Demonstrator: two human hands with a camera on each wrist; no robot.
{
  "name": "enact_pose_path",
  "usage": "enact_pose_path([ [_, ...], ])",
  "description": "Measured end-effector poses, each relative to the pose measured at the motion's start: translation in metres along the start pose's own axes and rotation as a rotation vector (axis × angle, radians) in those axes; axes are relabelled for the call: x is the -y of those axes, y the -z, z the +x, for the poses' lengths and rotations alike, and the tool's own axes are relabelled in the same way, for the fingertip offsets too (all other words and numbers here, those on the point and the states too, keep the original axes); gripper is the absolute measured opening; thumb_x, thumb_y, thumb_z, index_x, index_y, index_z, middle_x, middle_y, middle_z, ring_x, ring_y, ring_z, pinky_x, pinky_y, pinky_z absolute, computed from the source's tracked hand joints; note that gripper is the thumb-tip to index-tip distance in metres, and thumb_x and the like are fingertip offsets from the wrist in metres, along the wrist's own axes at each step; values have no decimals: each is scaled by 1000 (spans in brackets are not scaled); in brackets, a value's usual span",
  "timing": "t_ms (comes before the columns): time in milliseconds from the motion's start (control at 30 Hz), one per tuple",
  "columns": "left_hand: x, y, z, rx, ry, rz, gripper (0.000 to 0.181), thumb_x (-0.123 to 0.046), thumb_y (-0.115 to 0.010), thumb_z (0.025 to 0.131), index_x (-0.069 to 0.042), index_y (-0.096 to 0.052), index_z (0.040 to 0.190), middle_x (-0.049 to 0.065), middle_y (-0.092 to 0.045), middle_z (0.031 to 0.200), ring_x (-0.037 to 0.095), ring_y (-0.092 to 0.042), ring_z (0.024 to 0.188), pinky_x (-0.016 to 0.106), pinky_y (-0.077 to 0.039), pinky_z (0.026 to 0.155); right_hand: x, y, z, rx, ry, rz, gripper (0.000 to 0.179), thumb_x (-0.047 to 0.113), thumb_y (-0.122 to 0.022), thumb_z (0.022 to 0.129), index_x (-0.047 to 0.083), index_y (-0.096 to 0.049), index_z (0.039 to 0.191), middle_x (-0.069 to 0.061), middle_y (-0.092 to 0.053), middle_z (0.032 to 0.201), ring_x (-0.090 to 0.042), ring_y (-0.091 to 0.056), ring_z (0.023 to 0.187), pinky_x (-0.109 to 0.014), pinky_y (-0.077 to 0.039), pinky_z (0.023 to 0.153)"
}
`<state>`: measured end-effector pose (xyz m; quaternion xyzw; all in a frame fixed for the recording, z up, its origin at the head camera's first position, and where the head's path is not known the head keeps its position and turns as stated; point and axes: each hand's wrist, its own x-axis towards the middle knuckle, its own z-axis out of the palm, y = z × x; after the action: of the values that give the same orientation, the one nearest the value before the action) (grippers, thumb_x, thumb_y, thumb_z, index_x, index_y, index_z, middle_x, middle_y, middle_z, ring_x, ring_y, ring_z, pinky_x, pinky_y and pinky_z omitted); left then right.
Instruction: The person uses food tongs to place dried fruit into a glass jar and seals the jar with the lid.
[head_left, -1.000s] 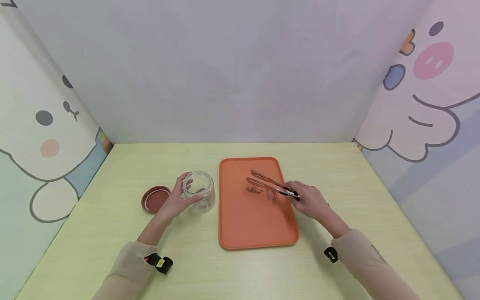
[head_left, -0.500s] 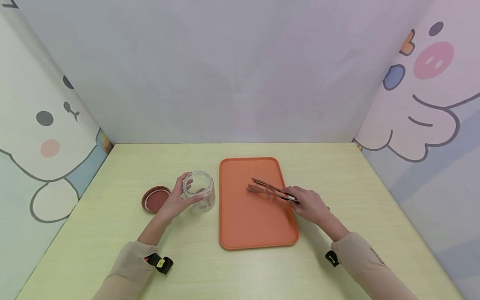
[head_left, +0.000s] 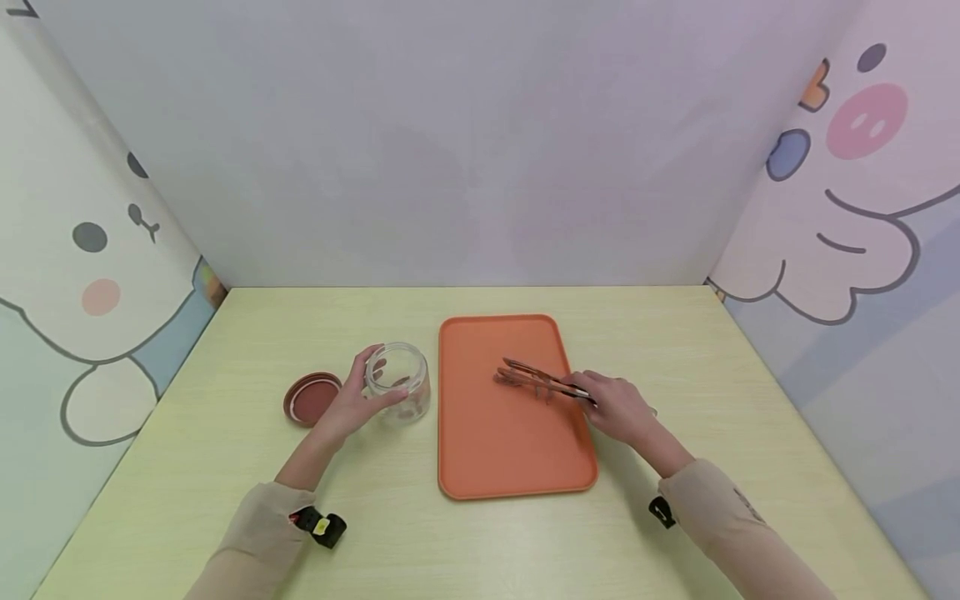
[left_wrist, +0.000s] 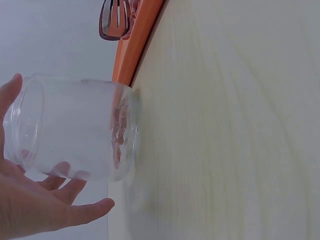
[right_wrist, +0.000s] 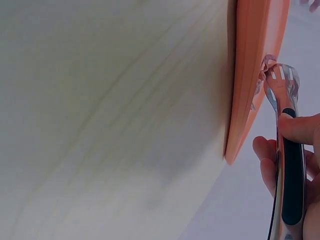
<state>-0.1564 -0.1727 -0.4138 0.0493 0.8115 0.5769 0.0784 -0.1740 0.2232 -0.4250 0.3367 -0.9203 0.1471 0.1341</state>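
Observation:
My left hand (head_left: 351,408) holds a clear, lidless jar (head_left: 415,406) upright on the table, thumb on one side and fingers round the other. Several reddish-brown strips (left_wrist: 119,132) lie at the jar's bottom in the left wrist view. Beside it is an orange tray (head_left: 517,450). My right hand (head_left: 618,410) grips metal tongs with dark handle pads (right_wrist: 293,170), thumb pressing on one pad. The slotted tips of the tongs (head_left: 525,372) are low over the tray, right at some thin, brownish, wrinkled strips (right_wrist: 261,82). The tips partly hide these strips in the head view.
A round reddish-brown lid (head_left: 311,402) lies on the table left of the jar, partly behind my left hand. The pale wooden table (head_left: 465,550) ends at a plain light back wall (head_left: 465,167). Side walls bear cartoon animals.
The tongs have come down onto the strips on the tray, and their arms have drawn closer together. My right hand has dropped slightly toward me. My left hand and the jar have stayed put.

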Motion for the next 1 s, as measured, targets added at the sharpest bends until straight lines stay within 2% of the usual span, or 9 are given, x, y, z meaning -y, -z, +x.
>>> enact_pose_path([
  [200,-26,-2,-11,7,19,-21,78,-18,-65,81,-13,-13,138,25,-21,137,39,-17,126,54,-18,96,2,1,4,16,0,0,28,3,-64,76,17,-61,100,7,-53,75,-7,-37,46,-24,-31,42],
  [633,-28,-1,-11,9,15,-27,77,-18,-65,81,-12,-13,138,26,-21,137,38,-16,126,54,-18,96,1,0,6,21,-36,24,26,1,-62,77,18,-58,96,7,-52,71,-8,-34,45,-25,-29,41],
  [1000,-30,-1,-13,6,19,-22,77,-18,-65,81,-12,-13,138,25,-21,137,38,-16,126,54,-18,96,-2,2,5,-28,-59,89,27,-2,-63,75,16,-59,94,7,-52,68,-8,-38,48,-24,-33,43],
])
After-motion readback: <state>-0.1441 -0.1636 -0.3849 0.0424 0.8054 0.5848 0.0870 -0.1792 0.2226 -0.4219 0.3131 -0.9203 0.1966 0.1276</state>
